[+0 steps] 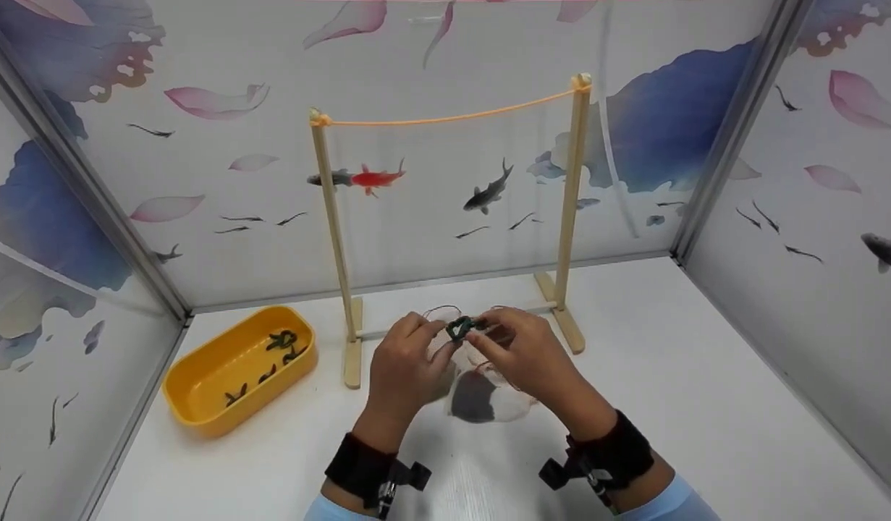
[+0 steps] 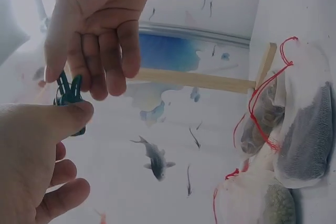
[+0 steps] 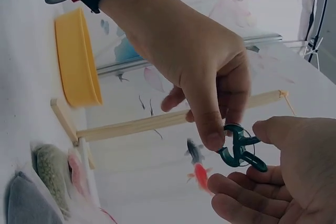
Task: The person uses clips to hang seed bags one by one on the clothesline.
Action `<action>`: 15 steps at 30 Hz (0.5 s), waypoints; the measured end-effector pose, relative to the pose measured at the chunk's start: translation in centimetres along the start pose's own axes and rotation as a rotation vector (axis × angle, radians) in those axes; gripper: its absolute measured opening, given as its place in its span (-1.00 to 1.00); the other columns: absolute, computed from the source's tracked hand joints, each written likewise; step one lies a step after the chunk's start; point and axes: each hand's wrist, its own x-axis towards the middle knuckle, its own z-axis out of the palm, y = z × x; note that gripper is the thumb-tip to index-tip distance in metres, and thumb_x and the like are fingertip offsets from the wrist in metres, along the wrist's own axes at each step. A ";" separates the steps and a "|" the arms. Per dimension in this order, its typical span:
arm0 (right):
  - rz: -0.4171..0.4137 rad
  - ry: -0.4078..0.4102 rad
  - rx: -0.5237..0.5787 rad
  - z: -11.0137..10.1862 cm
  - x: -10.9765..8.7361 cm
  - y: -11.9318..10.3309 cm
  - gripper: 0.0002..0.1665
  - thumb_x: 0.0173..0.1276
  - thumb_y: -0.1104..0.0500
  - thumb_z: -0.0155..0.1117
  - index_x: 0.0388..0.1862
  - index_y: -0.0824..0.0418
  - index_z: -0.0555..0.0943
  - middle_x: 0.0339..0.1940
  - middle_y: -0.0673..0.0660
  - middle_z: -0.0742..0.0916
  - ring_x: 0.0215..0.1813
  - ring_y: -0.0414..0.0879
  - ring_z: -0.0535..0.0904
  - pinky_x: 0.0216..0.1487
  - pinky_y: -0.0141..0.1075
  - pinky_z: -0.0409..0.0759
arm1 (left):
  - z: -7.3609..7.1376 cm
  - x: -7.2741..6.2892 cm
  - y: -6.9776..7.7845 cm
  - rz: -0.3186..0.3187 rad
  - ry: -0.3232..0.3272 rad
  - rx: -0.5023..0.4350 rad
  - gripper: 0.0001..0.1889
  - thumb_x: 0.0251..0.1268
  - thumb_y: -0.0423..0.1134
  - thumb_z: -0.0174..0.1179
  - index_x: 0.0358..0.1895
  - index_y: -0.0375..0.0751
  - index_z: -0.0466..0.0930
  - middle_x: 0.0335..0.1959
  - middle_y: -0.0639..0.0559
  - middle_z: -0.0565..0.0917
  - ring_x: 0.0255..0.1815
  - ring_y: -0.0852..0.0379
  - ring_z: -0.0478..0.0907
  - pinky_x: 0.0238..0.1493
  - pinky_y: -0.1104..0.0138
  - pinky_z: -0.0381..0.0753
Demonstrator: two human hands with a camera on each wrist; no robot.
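Both hands meet around a small dark-green plastic plant clip, held in the air above the table. My left hand pinches its curved end between thumb and fingers. On the other side, my right hand has its thumb and fingers about the clip's two handles. The left thumb covers part of the clip in the left wrist view. Below and beyond the hands lie white mesh pouches with red drawstrings; one has dark-grey contents and another greenish contents. The hands partly hide them in the head view.
A yellow tub at left contains several dark-green clips. Behind the hands stands a wooden frame with a left post, a right post and an orange cord strung between their tops. Patterned panels enclose the white table.
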 end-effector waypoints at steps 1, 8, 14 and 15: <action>0.010 0.009 -0.011 -0.1 0.1 0.3 -0.68 0.68 0.04 0.48 0.18 0.23 0.81 0.00 0.15 0.88 -0.03 0.01 0.92 0.05 -0.06 0.90 | 0.4 -0.1 -0.3 -0.055 -0.045 -0.005 -0.76 0.35 -0.18 0.68 -0.03 -0.19 0.91 -0.28 -0.01 0.69 -0.29 0.13 0.62 -0.27 0.27 0.73; 0.011 0.108 -0.079 -1.2 0.8 1.9 -0.76 0.66 0.16 0.46 0.10 0.31 0.85 0.02 0.24 0.91 0.06 0.16 0.91 0.09 0.10 0.89 | 4.9 0.0 -4.0 -0.401 -0.448 0.009 -0.77 0.64 -0.18 0.40 0.15 -0.20 0.85 0.02 -0.12 0.72 0.16 -0.11 0.65 0.12 0.01 0.79; 0.016 0.143 -0.130 -1.5 1.0 2.8 -0.79 0.60 0.18 0.52 0.05 0.28 0.90 -0.06 0.20 0.94 -0.05 0.07 0.89 0.00 0.04 0.88 | 8.2 1.4 -6.9 -0.472 -0.644 0.024 -0.46 0.72 -0.12 0.33 0.60 -0.21 0.55 0.49 -0.27 0.64 0.58 -0.30 0.51 0.46 -0.33 0.60; 0.023 0.145 -0.130 -1.5 1.0 2.9 -0.79 0.60 0.18 0.52 0.04 0.27 0.91 -0.08 0.18 0.94 -0.08 0.04 0.88 -0.03 0.03 0.87 | 8.5 1.7 -7.2 -0.488 -0.688 0.014 -0.38 0.73 -0.08 0.32 0.69 -0.16 0.45 0.58 -0.26 0.59 0.65 -0.30 0.46 0.53 -0.40 0.51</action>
